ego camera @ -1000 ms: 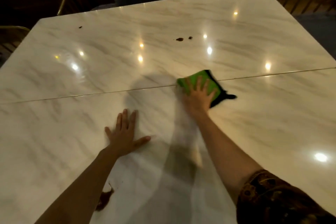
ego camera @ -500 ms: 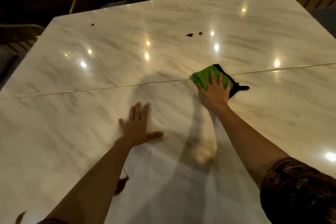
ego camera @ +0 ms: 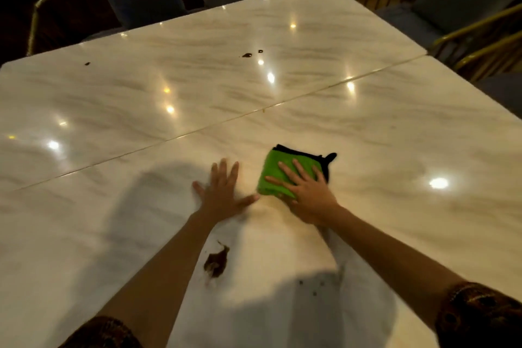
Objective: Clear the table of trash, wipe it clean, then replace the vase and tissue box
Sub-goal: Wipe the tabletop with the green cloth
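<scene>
Head view: wiping step, trash none seen. Right hand (ego camera: 308, 195) lies flat on a folded green cloth (ego camera: 278, 175), fingers straight and spread, palm pressing down. No curl round it, so it pushes the cloth rather than grips it; flat pressure likely keeps the whole pad on the surface. Cloth sits at centre of frame, just right of the left hand, black edge on its far side.

Left hand (ego camera: 221, 195) is flat on the bare tabletop (ego camera: 395, 150), fingers straight and together, thumb out toward the cloth, holding nothing. Probably a brace for leaning over. Its outline is slightly blurred.

Dirt not yet wiped:
- brown smear (ego camera: 216, 263) lower centre, between the forearms
- small specks (ego camera: 308, 285) just right of it
- two dark spots (ego camera: 247, 55) upper centre, beyond the seam (ego camera: 197, 128)
- one spot (ego camera: 87, 63) upper left

Vase and tissue box are not in view, so replacing comes later. Chairs (ego camera: 452, 8) with cushions stand along the top and right edges of the frame.

Judgement: wiping roughly midway. The smear is nearest, so a pull back toward the body would catch it. The far spots need a long reach.
</scene>
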